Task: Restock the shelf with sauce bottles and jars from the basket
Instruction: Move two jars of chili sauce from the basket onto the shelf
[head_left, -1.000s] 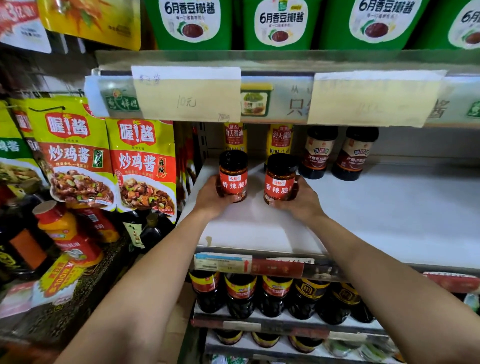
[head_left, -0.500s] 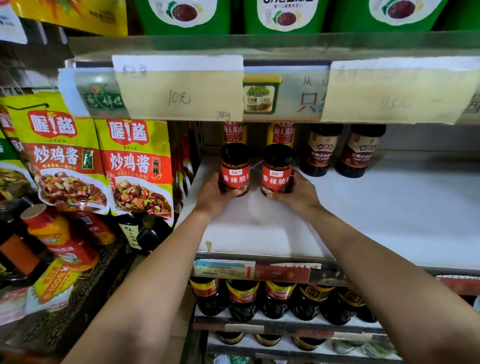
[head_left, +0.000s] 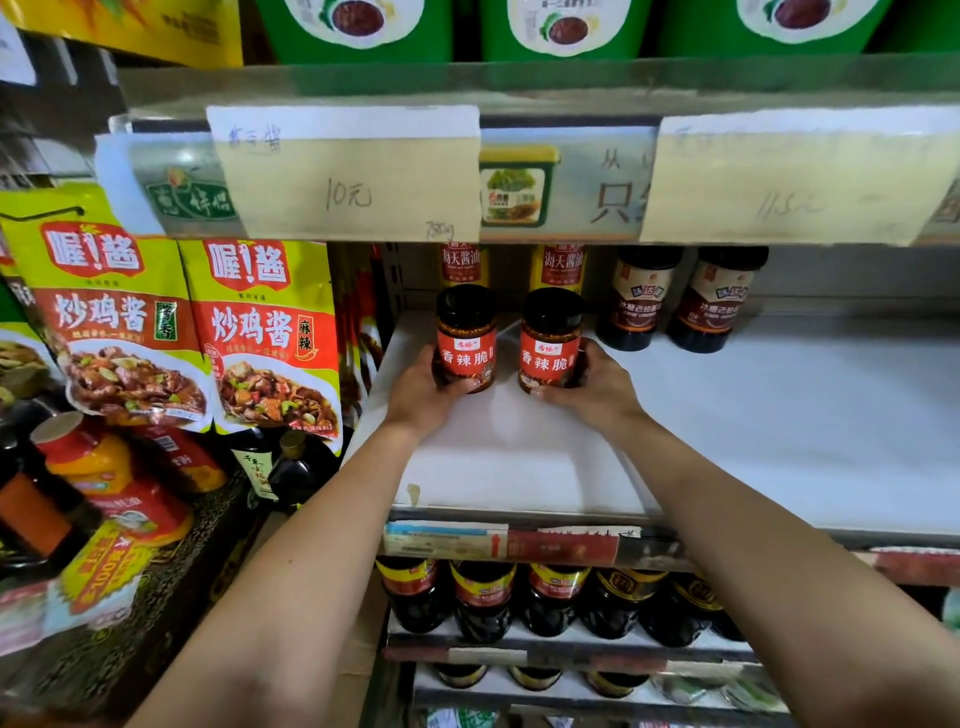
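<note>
At frame centre, the left hand (head_left: 418, 397) is gripping the left chili crisp jar (head_left: 464, 338), with fingers curled round its lower half. The right hand (head_left: 597, 389) is gripping the right chili crisp jar (head_left: 549, 343) in the same way. Both jars are standing upright, side by side with a gap between them, at the left end of the white shelf (head_left: 779, 415). Whether their bases are touching it cannot be told. Two yellow-labelled soy sauce bottles (head_left: 464, 262) are standing just behind the jars. Two dark-capped bottles (head_left: 641, 296) are standing further right.
</note>
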